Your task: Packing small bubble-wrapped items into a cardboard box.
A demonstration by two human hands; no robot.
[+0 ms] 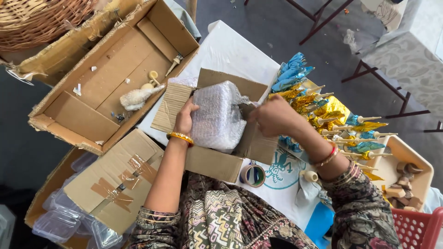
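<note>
Head view. Small cardboard box (217, 161) open on the white table (230, 50), flaps up. A bubble-wrapped bundle (218, 115) sits partly inside it and stands proud of the rim.

Left hand (184, 119): palm flat on the bundle's left flank, fingers close together and curled round its far side. Pressing, not pinching.

Right hand (276, 115): just right of the bundle, fingers curled together at the box's right flap (258, 138). Cannot tell whether the fingertips grip the flap edge or the wrap; they are hidden behind the knuckles.

Step, as I judge it: seating the wrapped bundle in the box, one hand steadying while the other holds the flap aside. Next move would call for an even downward push with both flanks supported, flap kept clear.

Bundle's long axis runs from the wearer's body away toward the far flap, leaning slightly right; far end up, near end below the rim.

Beyond the right knuckles: foil-winged figures on sticks (323, 115), gold and blue. Tape roll (253, 175) near the wrist side.
</note>
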